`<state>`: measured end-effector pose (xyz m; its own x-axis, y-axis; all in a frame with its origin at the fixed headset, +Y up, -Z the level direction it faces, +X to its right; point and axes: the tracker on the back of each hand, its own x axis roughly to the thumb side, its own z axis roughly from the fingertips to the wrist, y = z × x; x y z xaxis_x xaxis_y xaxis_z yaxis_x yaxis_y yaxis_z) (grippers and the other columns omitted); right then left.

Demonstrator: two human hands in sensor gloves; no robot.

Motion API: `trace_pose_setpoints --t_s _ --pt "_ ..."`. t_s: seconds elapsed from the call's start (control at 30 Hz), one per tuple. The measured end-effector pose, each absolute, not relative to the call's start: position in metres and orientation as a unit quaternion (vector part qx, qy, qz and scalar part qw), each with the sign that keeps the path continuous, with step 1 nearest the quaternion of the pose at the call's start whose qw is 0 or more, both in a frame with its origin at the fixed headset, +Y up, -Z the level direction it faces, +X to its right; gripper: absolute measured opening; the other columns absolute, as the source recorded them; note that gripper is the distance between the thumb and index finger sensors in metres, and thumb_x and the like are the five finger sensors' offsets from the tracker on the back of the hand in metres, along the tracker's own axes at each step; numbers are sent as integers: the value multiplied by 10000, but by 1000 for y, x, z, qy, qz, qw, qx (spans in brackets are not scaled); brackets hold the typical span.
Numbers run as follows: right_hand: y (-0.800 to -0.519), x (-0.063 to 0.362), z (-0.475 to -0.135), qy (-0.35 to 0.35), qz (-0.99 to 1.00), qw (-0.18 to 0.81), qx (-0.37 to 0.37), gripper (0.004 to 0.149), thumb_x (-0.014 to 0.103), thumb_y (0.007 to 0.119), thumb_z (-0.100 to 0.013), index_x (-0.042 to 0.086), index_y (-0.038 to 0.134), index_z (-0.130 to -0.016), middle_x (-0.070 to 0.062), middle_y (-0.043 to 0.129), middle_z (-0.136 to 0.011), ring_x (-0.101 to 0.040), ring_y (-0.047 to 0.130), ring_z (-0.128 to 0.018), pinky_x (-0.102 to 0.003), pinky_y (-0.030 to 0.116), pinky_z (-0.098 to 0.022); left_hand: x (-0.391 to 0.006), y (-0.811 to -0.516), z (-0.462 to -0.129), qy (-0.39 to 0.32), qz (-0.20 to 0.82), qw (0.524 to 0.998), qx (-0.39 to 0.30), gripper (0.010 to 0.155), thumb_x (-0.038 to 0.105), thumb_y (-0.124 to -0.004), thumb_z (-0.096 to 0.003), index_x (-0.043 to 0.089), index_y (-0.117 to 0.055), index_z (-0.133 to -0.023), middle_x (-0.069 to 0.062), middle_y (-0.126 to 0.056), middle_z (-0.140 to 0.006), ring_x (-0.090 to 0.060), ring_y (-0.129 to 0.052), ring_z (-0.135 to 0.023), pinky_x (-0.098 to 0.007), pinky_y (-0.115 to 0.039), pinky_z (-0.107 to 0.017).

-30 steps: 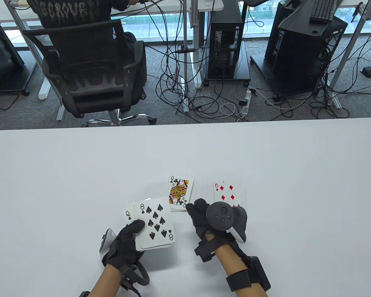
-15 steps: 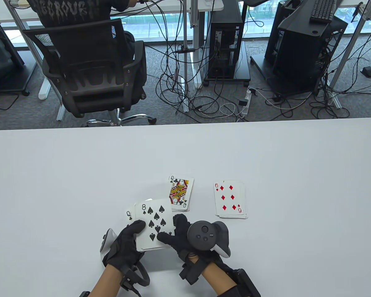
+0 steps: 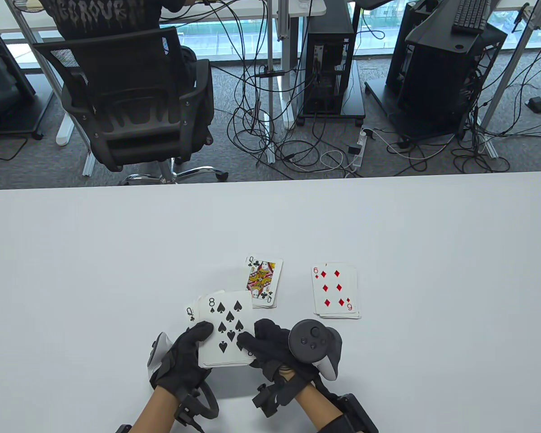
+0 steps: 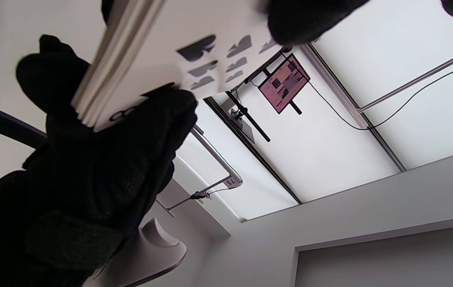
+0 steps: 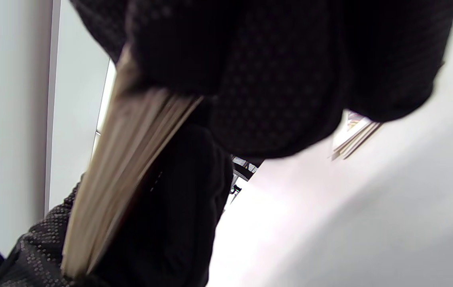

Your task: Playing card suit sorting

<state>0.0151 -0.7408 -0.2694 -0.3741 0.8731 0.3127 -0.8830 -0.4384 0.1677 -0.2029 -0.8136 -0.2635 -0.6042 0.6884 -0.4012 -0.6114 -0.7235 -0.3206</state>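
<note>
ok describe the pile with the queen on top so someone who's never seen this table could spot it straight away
On the white table, look just beyond the two black-gloved hands near the front edge. Two small face-up card piles lie there side by side; the queen-of-clubs pile is the left one, just past the held deck's far right corner. Its colourful court-card picture sets it apart from the red six-of-diamonds pile to its right.

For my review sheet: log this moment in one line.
left hand holds deck | right hand pinches eight of spades | clubs pile, diamonds pile on table
</note>
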Motion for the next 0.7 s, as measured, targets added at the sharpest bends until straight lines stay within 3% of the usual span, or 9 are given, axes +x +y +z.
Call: trace_pose_setpoints --t_s 0.27,0.7 --pt "-738 20 -270 -26 810 555 185 381 192 695 -528 -161 769 -650 -37 932 -277 -239 994 -207 -469 875 -276 -201 -813 -264 -80 896 355 -256 594 464 -652 -639 323 -311 -1103 34 -499 -1138 -216 -697 -1009 -394 -682 -722" --pt "-736 54 -281 -49 793 593 128 378 173 699 -521 -173 776 -653 -44 934 -286 -253 997 -215 -483 868 -278 -202 -811 -265 -78 900 353 -245 582 464 -648 -640 326 -319 -1101 40 -516 -1131 -210 -713 -999 -385 -692 -718"
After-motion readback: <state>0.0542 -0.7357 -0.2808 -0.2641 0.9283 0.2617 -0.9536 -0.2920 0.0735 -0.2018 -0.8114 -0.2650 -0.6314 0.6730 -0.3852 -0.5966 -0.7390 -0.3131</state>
